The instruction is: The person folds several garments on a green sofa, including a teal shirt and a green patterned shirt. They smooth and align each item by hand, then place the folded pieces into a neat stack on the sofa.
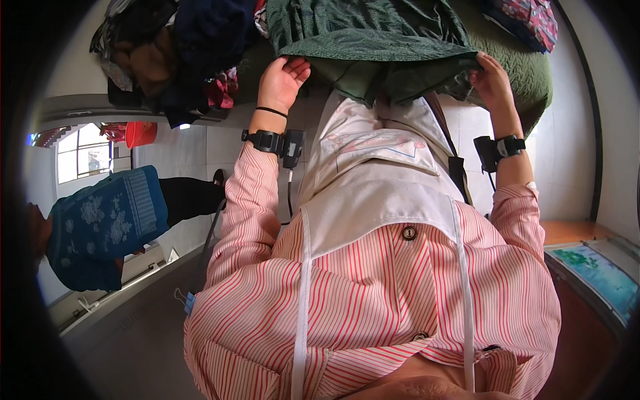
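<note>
You've got both hands up on the dark green quilted cloth (pixel 373 40), and that cloth is the thing to read everything else from. Your left hand (pixel 281 80) sits at the cloth's near-left corner, palm open and turned toward it, fingers curled loosely under the folded hem, thumb out to the side; it touches the edge but I cannot tell whether it truly pinches it. Your right hand (pixel 493 81) is at the cloth's near-right corner, fingers closed over the hem and gripping a bunch of the fabric. Between your two hands the cloth's folded edge hangs in a sagging line, right above your cream apron bib (pixel 373 167). On each wrist, just below the cloth, you're wearing a black strap-on device (pixel 280 143), with a thin black band above the left one. Left of the cloth, a heap of dark clothes (pixel 173 53) lies piled up, touching or nearly touching its side. Beyond the cloth's far-right end there's a red patterned fabric (pixel 530 20). Well away from the cloth, down to its left, another person in a blue patterned top (pixel 107 227) stands near a red tub (pixel 140 133).
</note>
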`<state>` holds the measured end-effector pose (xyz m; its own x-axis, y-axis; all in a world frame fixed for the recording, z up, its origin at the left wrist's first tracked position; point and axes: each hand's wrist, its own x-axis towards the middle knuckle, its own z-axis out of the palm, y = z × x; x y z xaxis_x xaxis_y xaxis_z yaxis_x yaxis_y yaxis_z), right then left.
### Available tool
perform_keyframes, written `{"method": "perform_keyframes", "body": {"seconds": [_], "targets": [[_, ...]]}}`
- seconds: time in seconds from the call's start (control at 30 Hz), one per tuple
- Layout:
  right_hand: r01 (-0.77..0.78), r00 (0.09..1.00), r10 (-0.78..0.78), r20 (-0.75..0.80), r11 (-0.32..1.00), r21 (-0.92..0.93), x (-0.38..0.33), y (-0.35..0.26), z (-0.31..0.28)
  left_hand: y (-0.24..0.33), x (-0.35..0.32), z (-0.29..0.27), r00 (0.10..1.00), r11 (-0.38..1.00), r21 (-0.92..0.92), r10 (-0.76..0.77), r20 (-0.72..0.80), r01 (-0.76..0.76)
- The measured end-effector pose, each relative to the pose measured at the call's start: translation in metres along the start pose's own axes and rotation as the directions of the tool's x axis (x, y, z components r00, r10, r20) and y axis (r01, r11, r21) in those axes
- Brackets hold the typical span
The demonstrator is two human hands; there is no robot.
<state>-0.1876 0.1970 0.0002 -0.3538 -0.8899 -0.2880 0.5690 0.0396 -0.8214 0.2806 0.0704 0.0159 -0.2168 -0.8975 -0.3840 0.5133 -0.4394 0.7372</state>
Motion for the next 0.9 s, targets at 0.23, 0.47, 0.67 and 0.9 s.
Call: {"method": "perform_keyframes", "body": {"seconds": [0.23,0.47,0.67,0.9], "targets": [[0.199,0.839,-0.54,0.065,0.194,-0.961,-0.006,0.049,-0.008,-0.051,-0.02,-0.017,0.925,0.822,0.551,0.312,-0.218,-0.147],[0.832,0.555,0.058,0.83,-0.032,-0.554,-0.066,0.085,0.098,-0.088,-0.043,0.035,0.488,-0.148,0.465,-0.257,0.834,-0.873],[0.745,0.641,0.048,0.766,-0.277,-0.606,-0.022,0.121,0.082,-0.105,0.009,0.032,0.608,-0.468,0.495,-0.119,0.785,-0.732],[0.446,0.887,0.002,0.461,0.252,-0.859,-0.035,0.08,0.09,-0.08,0.012,0.043,0.822,0.165,0.81,0.216,0.527,-0.563]]}}
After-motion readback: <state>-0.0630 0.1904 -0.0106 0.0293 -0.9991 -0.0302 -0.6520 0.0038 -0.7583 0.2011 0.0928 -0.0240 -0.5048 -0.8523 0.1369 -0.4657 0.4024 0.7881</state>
